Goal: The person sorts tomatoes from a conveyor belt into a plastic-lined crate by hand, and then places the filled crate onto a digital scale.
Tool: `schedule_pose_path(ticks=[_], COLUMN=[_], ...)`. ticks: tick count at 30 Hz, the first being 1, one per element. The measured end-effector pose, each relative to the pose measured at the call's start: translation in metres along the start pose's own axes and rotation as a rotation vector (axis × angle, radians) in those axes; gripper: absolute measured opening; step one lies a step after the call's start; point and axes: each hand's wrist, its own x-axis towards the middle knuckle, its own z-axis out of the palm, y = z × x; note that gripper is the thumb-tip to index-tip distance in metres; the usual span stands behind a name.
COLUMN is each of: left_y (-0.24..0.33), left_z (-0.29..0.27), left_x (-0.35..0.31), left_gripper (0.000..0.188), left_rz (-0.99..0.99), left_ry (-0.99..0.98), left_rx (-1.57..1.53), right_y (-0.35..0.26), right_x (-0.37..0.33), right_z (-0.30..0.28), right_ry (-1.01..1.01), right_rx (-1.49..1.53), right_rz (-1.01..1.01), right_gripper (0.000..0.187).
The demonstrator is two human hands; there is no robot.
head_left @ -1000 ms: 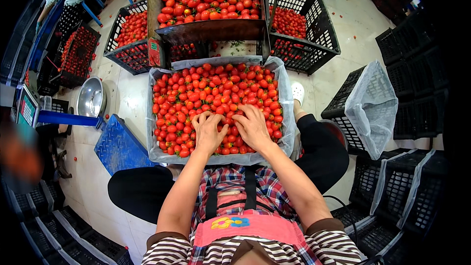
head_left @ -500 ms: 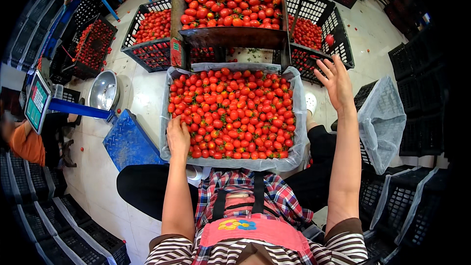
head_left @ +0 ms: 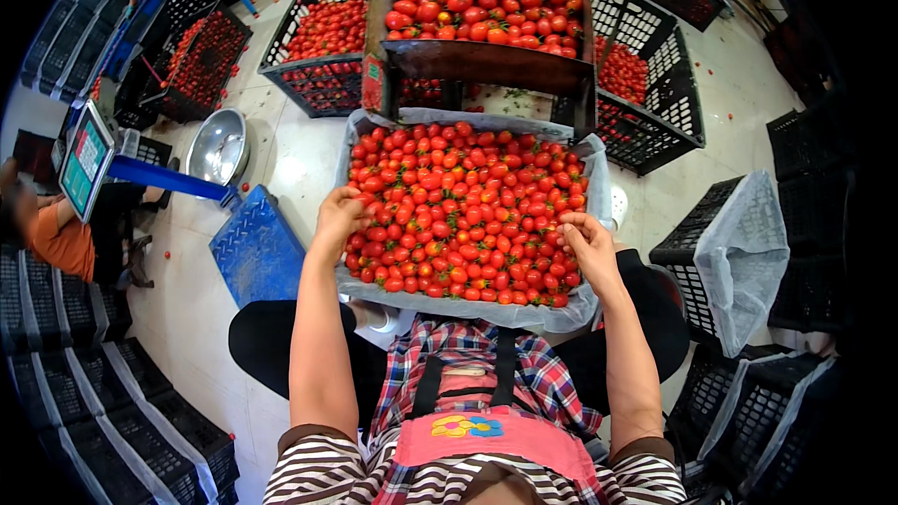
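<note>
Pale tiled floor (head_left: 290, 168) crowded with black plastic crates: stacks of empties at lower left (head_left: 112, 411), more along the right side. Straight ahead, a dark raised tray (head_left: 486, 61) heaped with red cherry tomatoes, flanked by 2 black crates also holding tomatoes, 1 at left (head_left: 323, 37) and 1 at right (head_left: 645, 84). Directly in front of the seated person, just below the raised tray, a lined crate (head_left: 468, 313) packed edge to edge with cherry tomatoes (head_left: 468, 215), mostly red, a few orange, green stalks showing here and there. Judged nearly full, little room left on top; no visible pile of rejects inside it. To the right, a second crate (head_left: 739, 252) with pale liner fitted and nothing in it, so judged not yet begun. At left, blue scale platform (head_left: 257, 252) bare, metal bowl (head_left: 217, 145) beside it, scale display (head_left: 86, 157) further left, another person in orange (head_left: 61, 238) at the edge. Left hand (head_left: 339, 215) at the left rim of the lined crate, fingers curled about half closed over the edge tomatoes; gripping rim or fruit, cannot tell. Right hand (head_left: 585, 243) over the tomatoes near the right rim, fingers bent inward and close together; anything pinched inside, cannot tell. A few stray tomatoes loose on the floor.
</note>
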Motion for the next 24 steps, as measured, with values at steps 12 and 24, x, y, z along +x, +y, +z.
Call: schedule_pose_path(ticks=[12,24], left_y=[-0.056,0.016], left_z=[-0.019,0.033], left_x=[-0.040,-0.088], left_gripper=[0.013,0.028], left_rz=[0.539,0.280], left_ry=[0.177,-0.033], left_rx=[1.815,1.202], right_y=[-0.002,0.027], right_x=[-0.008,-0.051], right_z=[0.035,0.066], right_ry=[-0.179,-0.287], right_rx=[-0.039,0.287], right_rz=[-0.066,0.157], right_gripper=[0.019,0.040])
